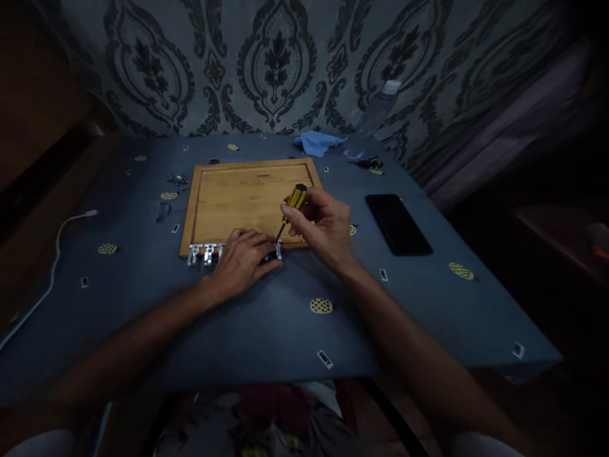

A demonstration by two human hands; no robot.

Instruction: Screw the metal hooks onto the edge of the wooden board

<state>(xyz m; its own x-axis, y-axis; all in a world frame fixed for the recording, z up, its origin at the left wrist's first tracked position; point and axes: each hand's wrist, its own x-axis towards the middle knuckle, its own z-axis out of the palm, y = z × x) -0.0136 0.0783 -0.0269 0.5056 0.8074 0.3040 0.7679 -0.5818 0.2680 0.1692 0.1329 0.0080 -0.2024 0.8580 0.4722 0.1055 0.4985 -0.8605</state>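
Observation:
A wooden board (pixel 238 197) with a raised rim lies on the blue table. A metal hook rail (pixel 205 252) runs along its near edge. My right hand (pixel 321 225) is closed round a yellow-and-black screwdriver (pixel 294 202), whose tip points down at the rail's right end. My left hand (pixel 242 260) lies over the rail's middle with fingers curled, pressing it against the board's edge.
A dark phone (pixel 397 223) lies right of the board. Behind it are a blue cloth (pixel 316 143), a clear bottle (pixel 373 120) and a small dark tool (pixel 366 163). Small metal parts (pixel 174 184) sit left of the board. A white cable (pixel 57 247) trails at the far left.

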